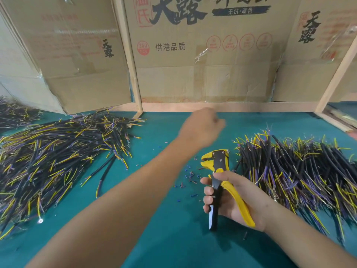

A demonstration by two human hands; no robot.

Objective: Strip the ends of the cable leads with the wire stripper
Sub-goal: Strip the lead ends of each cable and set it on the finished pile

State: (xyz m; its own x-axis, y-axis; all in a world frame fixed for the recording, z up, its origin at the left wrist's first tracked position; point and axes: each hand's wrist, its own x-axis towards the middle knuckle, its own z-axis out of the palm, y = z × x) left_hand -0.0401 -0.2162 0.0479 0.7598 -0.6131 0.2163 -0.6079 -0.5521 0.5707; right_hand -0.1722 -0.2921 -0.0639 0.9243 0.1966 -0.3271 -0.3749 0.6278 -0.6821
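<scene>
Right hand: the right hand (234, 196), lower right of centre in the frame, grips a yellow-and-black wire stripper (222, 182) by its handles, fingers curled round the black handle, the yellow one lying against the palm.
Wire stripper: it is held nearly upright above the surface, head toward the top of the frame, with its jaws parted and nothing visible between them.
Left hand: the left hand (202, 126) reaches across the centre of the frame toward the back edge of the surface; it is blurred, its fingers look curled, and whether it holds anything cannot be told.
Cable leads: one pile of black cable leads (58, 163) with yellow and purple cores fills the left of the frame; a second pile (301, 171) lies at the right, just beside the stripper.
Insulation scraps: small blue and red insulation scraps (190, 176) are scattered at centre, left of the stripper head.
Surface: a green surface (154, 238) carries everything.
Backdrop: printed cardboard boxes (202, 55) and wooden battens stand along the top of the frame.
</scene>
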